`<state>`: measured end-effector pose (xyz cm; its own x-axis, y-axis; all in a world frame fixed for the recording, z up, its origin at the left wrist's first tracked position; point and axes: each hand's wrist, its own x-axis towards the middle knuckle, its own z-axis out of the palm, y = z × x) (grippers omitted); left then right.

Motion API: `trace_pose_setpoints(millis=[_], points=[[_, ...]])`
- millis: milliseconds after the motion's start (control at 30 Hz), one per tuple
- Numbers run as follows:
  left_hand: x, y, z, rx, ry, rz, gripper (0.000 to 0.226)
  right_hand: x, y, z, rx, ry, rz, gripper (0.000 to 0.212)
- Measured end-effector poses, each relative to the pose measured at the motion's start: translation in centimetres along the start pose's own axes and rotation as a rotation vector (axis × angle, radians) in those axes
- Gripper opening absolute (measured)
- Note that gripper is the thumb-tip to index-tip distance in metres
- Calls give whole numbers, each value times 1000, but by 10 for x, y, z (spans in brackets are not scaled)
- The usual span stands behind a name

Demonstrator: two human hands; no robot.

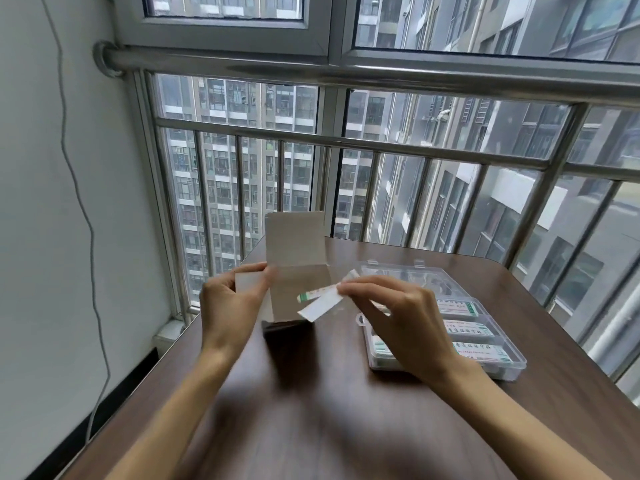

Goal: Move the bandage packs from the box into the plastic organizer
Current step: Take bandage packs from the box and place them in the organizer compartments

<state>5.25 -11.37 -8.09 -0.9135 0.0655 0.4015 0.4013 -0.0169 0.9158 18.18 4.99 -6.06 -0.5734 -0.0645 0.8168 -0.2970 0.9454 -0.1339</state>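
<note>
An open cardboard box (298, 258) stands upright on the dark wooden table (311, 410), its lid flap raised. My left hand (230, 306) grips the box's left side flap. My right hand (398, 317) pinches a few thin white bandage packs (320, 301) with green ends, held in the air just in front of the box's opening. To the right lies a clear plastic organizer (498, 367) with its lid open flat behind it; several bandage packs (465, 329) lie in its compartments. My right hand covers the organizer's left part.
A metal railing (381, 143) and window run along the table's far edge. A white wall with a hanging grey cable (86, 220) stands to the left. The table's right edge drops off near the organizer.
</note>
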Motion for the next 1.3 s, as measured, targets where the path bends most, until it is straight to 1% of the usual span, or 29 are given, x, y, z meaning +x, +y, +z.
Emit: trace_pose_setpoints(millis=[33,100,133,200,267,333,367,400,433,467,500,533,567,600,667,700,733,767,800,833,900,933,967,1000,1100,1200,1233,1300], points=[[7,6,-3,10,-42,-58,15,1,0,-4,-10,28,-25,17],[22,18,-7,68,-193,-212,16,5,0,-12,-26,68,-67,17],[31,21,-7,141,-264,-280,17,6,1,-14,-37,76,-83,16],[49,26,-5,327,-364,-323,23,7,2,-19,-58,82,-104,16],[61,30,-4,499,-434,-294,37,8,3,-23,-68,80,-115,16],[69,31,-3,673,-467,-251,53,6,4,-26,-95,85,-134,14],[69,35,-3,768,-471,-213,54,5,4,-27,-113,96,-148,13],[67,39,-4,862,-445,-153,52,2,4,-29,-127,115,-161,13],[63,44,-5,933,-368,-73,49,0,4,-31,-135,141,-172,12],[55,51,-5,964,-249,31,48,-4,4,-33,-140,168,-180,13],[44,59,-6,926,-124,163,44,-6,4,-34,-144,194,-182,15],[32,67,-4,808,-54,275,36,-9,4,-36,-149,221,-180,16],[21,75,1,662,-96,281,32,-12,4,-38,-146,245,-168,17],[10,83,9,507,-243,184,33,-13,5,-39,-139,259,-153,17],[-8,89,25,224,-619,-201,37,-16,7,-41,-120,252,-118,15],[-16,88,31,133,-736,-349,31,-19,9,-42,-108,225,-96,14],[-21,83,35,61,-810,-399,23,-22,11,-42,-95,189,-67,13],[-25,75,39,19,-844,-384,17,-23,10,-43,-86,156,3,13],[-29,69,44,-2,-842,-357,15,-26,9,-46,-52,138,135,12],[-32,63,46,-5,-816,-334,16,-26,6,-51,59,107,334,12],[-36,56,51,5,-780,-307,18,-23,6,-65,477,-15,765,16],[-38,55,54,13,-780,-307,19,-23,11,-72,647,-102,922,18],[-40,54,57,21,-786,-306,20,-25,18,-78,688,-167,994,21],[-43,54,60,28,-793,-305,20,-28,26,-83,660,-192,1019,23],[-49,51,62,19,-806,-295,22,-35,41,-94,537,-167,1018,17],[-53,52,66,-42,-917,-272,25,-43,52,-103,407,-183,990,15],[-54,54,68,-67,-947,-259,24,-44,55,-106,404,-189,972,15],[-56,58,79,-87,-955,-244,21,-46,55,-110,469,-237,923,16]])
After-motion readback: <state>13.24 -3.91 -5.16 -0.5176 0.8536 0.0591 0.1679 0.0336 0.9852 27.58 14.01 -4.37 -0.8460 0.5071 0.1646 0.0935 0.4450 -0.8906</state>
